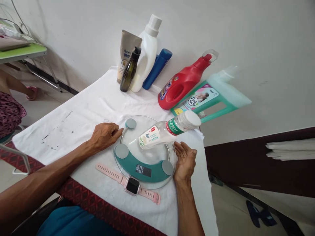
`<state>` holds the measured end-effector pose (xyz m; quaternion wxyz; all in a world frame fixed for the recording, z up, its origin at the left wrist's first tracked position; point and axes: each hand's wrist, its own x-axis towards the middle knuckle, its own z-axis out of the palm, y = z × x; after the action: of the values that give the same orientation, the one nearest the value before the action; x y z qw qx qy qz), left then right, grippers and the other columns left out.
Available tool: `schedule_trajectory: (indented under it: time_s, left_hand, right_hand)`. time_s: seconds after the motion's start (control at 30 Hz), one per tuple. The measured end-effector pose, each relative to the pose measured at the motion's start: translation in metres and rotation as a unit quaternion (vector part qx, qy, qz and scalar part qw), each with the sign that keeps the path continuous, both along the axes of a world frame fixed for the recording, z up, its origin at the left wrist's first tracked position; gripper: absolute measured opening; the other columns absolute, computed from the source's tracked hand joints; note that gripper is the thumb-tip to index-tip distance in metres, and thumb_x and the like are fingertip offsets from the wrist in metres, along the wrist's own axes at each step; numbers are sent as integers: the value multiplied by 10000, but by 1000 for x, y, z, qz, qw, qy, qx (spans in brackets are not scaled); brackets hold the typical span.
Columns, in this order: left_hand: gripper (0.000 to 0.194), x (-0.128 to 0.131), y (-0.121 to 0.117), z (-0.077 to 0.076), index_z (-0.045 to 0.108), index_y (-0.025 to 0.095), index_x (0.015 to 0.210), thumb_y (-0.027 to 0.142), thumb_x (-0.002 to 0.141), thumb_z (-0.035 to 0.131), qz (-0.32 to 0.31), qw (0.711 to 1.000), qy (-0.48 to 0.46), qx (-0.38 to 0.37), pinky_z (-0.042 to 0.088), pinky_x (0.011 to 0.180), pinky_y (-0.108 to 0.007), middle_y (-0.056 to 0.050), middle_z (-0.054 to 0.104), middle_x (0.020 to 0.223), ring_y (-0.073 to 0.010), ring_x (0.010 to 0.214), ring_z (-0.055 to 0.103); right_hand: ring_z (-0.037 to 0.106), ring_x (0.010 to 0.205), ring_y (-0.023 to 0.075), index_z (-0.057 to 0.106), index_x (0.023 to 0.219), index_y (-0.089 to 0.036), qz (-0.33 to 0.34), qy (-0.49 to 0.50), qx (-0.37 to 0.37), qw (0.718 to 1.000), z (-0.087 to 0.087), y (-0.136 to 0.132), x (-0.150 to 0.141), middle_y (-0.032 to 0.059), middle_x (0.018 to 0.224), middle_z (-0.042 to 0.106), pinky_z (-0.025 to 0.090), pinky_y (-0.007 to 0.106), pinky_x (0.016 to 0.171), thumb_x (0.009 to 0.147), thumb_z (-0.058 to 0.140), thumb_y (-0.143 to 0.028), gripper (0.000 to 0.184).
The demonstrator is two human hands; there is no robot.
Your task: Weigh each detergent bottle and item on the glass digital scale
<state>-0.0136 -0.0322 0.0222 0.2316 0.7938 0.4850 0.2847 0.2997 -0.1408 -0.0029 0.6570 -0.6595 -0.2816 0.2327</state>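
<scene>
Ctr of frame: scale (154,175) clear w/ teal band & grey-ish pads; bottle (161,132) clear, white cap, green/red band, white label w/ green leaf print. Lower ctr: watch (133,186), pale pink strap, blk screen. Tablecloth (83,114) white w/ blk marks at L; edging (93,202) dk red, diamond patt. Top ctr: tube (128,42) beige, pump bottle (129,73) dk olive, jug (148,49) white, slim bottle (157,69) blue. Upper R: detergent bottle (183,82) red, big jug (235,95) green, pic label. Far L: garment (10,114) purple-pink w/ dk patt.; side table (24,52) lime green.
</scene>
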Motion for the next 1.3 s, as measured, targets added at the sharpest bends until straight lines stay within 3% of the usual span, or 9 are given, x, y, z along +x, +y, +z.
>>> schedule_trajectory:
  time_s: [0.23,0.57,1.03,1.17,1.3]
  left_hand:
    - [443,-3,0,-2,329,213,615,366,991,506,-7,1000,3,28,248,581,-304,34,390,583,-101,562,330]
    - [458,-4,1,-4,268,219,624,303,988,534,-20,998,-2,66,231,559,-305,46,335,568,-95,541,288]
    - [471,-6,2,0,248,224,615,282,964,558,-20,997,-5,77,226,574,-317,49,303,566,-100,549,278]
    - [475,-6,0,2,248,224,610,279,963,561,-18,997,-1,73,219,571,-316,47,313,561,-102,549,264]
    - [454,-6,-2,3,278,219,608,300,973,535,-24,998,-7,64,233,575,-307,37,361,568,-102,551,295]
  right_hand:
    - [692,1248,319,688,1247,-163,32,-26,12,999,3,-5,-3,166,1250,755,465,546,1150,877,549,-842,785]
    - [676,1280,348,731,1156,-196,50,24,31,998,6,-7,0,141,1233,767,412,579,1180,838,581,-803,702]
    - [689,1241,344,699,1176,-185,59,0,25,998,6,-7,0,161,1234,751,473,525,1072,833,588,-815,725]
    - [660,1293,354,682,1210,-188,50,-54,25,997,8,-9,-1,167,1303,722,472,550,1075,864,558,-795,709]
    - [581,1416,367,635,1350,-211,78,-155,48,984,31,-12,-12,166,1457,652,438,578,1136,858,625,-781,753]
